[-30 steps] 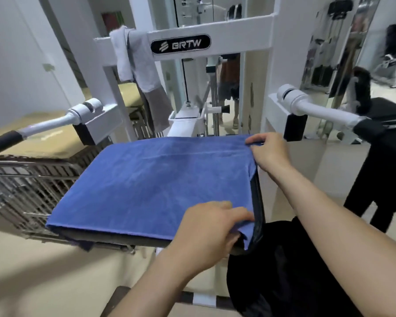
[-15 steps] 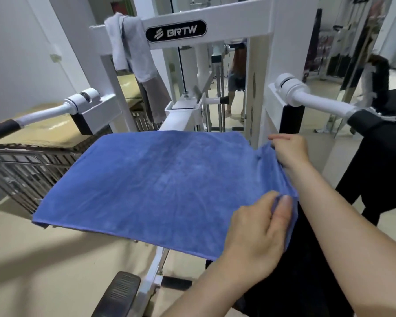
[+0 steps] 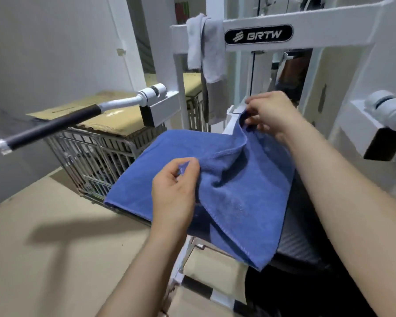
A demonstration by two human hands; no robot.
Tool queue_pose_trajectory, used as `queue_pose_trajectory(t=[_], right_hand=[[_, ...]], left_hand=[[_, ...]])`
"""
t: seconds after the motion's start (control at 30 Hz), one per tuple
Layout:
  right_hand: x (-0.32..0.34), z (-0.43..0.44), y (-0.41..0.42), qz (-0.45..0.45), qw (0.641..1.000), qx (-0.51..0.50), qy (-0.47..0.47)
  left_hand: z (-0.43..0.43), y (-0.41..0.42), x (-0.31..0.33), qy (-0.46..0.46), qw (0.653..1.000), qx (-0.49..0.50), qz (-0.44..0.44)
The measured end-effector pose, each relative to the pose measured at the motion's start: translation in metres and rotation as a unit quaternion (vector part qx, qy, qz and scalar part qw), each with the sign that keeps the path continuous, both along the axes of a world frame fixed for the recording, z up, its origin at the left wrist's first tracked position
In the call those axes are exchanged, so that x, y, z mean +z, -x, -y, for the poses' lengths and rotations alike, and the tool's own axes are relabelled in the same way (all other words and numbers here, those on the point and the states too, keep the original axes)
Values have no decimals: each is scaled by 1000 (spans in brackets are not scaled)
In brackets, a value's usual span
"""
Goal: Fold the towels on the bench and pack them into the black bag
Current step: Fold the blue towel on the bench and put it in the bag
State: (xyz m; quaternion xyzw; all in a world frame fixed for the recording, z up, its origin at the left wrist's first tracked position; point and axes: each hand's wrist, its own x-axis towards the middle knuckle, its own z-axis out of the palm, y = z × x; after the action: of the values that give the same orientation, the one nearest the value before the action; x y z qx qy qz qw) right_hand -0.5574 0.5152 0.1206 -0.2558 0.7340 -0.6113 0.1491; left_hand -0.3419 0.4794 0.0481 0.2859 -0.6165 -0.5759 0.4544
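Towel (image 3: 238, 197), head view: lying blue across the counter (image 3: 306, 239), drooping off the front edge just above what is probably the bag (image 3: 290, 298). Being held at two corners, with the left hand (image 3: 174, 193) pinching the near one between thumb and forefinger and the right hand (image 3: 270, 113) pinching the far one, lifted clear of the pad. Sagging into a soft trough between the two grips.

Judging from that sag: handling light and limp, keeping no line of its own, feeling grippy rather than slippery, risking no breakage. Best taking hold at the hemmed corners, as now, and keeping the edge taut between both hands; otherwise risking a skewed crease. Probably needing a smoothing with a flat palm afterward.

Against half a second back: no longer lying spread flat. Then gripping the right edge, out over the bag; now carrying that edge leftward over the middle, doubling the cloth and baring more counter on the right. Still hanging over the frame (image 3: 318, 35): grey towel (image 3: 210, 56).
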Motion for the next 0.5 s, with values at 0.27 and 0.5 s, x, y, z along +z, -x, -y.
queue_pose_trajectory(t=[0.27,0.5], right_hand=[[-25,127,-62,-157,964,186,-104],[-47,82,-16,-345,865,3,-365]], left_hand=[[131,-62,-23,35,959,261,109],[92,-52,-45,424,860,-15,283]])
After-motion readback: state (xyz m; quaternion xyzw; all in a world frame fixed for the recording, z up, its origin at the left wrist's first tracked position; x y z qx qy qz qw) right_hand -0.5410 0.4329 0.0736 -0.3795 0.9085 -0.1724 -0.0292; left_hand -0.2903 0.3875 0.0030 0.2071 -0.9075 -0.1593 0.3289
